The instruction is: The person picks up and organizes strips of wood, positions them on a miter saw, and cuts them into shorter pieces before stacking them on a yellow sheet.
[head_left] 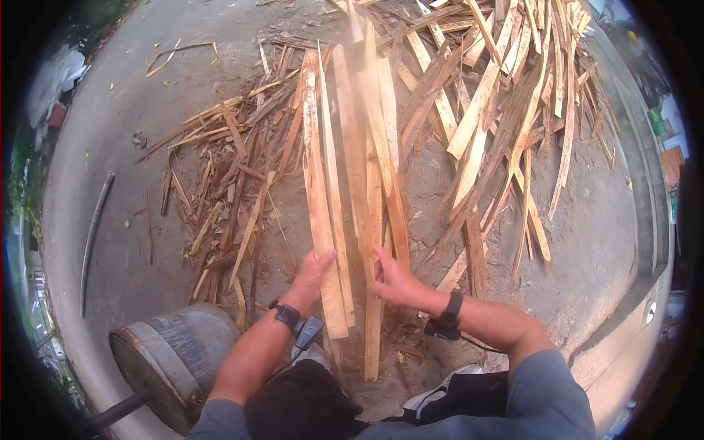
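Observation:
My left hand [314, 276] is closed around the lower part of a long, flat wooden strip [318, 198], with a second, narrower strip lying close along its right side. To the right, my right hand [394, 281] grips another long wooden strip [372, 323] with bent fingers. The strips point away from me, nearly parallel, with their lower ends near my feet. Between my hands, more upright strips [352, 147] look slightly blurred, and where their lower ends rest is hard to tell. Dark straps with small devices circle both wrists.
A big heap of split wood strips [477, 125] spreads across the far right. Darker bark and thin scraps [227, 154] lie left of centre. Near my left forearm lies a worn cylindrical drum [163, 339] on its side. A curved hose or rod [95, 238] lies farther left.

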`<state>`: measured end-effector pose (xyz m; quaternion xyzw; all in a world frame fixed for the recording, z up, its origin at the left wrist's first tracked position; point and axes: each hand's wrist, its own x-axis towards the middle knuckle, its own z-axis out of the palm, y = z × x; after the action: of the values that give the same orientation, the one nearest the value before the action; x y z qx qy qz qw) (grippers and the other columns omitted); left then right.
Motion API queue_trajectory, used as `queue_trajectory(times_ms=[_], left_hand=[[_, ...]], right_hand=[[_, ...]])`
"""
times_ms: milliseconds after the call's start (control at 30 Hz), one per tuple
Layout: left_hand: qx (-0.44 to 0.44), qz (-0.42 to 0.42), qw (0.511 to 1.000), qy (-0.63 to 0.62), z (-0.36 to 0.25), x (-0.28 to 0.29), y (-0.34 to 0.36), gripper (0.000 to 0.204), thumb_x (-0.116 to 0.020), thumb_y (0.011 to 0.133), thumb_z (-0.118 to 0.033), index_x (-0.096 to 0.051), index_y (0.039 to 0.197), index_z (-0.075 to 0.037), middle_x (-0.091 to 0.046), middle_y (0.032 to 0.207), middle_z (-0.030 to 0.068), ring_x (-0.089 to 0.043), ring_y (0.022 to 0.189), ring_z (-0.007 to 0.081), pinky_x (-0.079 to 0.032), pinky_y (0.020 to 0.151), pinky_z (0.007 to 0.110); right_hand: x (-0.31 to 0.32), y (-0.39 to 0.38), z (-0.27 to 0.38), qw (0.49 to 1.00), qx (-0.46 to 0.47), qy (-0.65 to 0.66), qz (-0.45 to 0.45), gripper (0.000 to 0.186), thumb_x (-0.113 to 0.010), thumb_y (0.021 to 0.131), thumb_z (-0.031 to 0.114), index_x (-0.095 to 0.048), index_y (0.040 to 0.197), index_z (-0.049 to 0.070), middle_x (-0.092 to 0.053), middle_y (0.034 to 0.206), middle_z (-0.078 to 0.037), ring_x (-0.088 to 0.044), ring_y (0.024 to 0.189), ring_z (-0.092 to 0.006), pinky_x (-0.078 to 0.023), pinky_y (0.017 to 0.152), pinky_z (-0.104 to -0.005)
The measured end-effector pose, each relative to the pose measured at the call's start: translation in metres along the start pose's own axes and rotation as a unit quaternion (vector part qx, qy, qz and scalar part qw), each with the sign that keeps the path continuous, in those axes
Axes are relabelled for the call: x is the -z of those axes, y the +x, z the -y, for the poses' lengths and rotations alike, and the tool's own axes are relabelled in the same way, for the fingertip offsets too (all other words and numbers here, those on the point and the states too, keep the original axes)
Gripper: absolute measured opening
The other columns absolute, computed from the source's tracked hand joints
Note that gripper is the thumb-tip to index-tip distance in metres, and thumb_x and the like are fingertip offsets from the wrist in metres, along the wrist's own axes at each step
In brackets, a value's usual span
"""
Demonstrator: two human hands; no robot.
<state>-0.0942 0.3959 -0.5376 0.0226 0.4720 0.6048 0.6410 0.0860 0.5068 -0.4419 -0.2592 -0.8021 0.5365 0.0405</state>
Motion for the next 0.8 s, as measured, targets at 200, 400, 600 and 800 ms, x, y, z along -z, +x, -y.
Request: queue_trajectory(times_ms=[200,400,600,800], left_hand=[[0.006,0.062,0.997,-0.054,0.013,-0.030,0.007,0.052,-0.070,0.083,-0.023,-0.046,0.124,-0.001,-0.060,0.112,0.0106,-0.060,0.099,0.0204,-0.051,0.086,0.035],[0.018,-0.038,0.996,0.074,0.014,-0.036,0.001,0.048,-0.069,0.076,-0.009,-0.047,0.119,-0.002,-0.060,0.102,0.0089,-0.060,0.092,0.0195,-0.051,0.082,0.035],[0.025,-0.039,0.996,0.081,0.008,-0.024,-0.002,0.053,-0.070,0.073,-0.012,-0.046,0.120,-0.003,-0.059,0.101,0.0079,-0.060,0.090,0.0190,-0.052,0.080,0.034],[0.028,-0.041,0.995,0.091,0.015,-0.015,-0.012,0.058,-0.071,0.072,-0.014,-0.044,0.122,-0.002,-0.058,0.103,0.0083,-0.059,0.090,0.0193,-0.052,0.080,0.035]], right_hand=[[-0.070,-0.075,-0.013,0.996,-0.062,0.068,0.010,0.072,-0.056,0.076,0.006,-0.022,0.138,-0.007,-0.050,0.109,-0.034,-0.051,0.100,-0.0469,-0.043,0.086,-0.0485],[-0.076,-0.072,0.001,0.991,-0.105,0.009,0.079,0.063,-0.053,0.078,0.008,-0.029,0.134,-0.008,-0.053,0.102,-0.033,-0.056,0.094,-0.0444,-0.046,0.081,-0.0477],[0.015,-0.017,-0.030,0.966,-0.072,-0.122,-0.215,0.058,-0.063,0.080,0.015,-0.040,0.127,-0.007,-0.051,0.117,-0.029,-0.049,0.111,-0.0420,-0.041,0.096,-0.0425],[0.040,0.025,-0.083,0.964,-0.207,-0.039,-0.163,0.065,-0.066,0.074,0.015,-0.036,0.126,-0.011,-0.053,0.111,-0.036,-0.053,0.108,-0.0442,-0.044,0.092,-0.0434]])
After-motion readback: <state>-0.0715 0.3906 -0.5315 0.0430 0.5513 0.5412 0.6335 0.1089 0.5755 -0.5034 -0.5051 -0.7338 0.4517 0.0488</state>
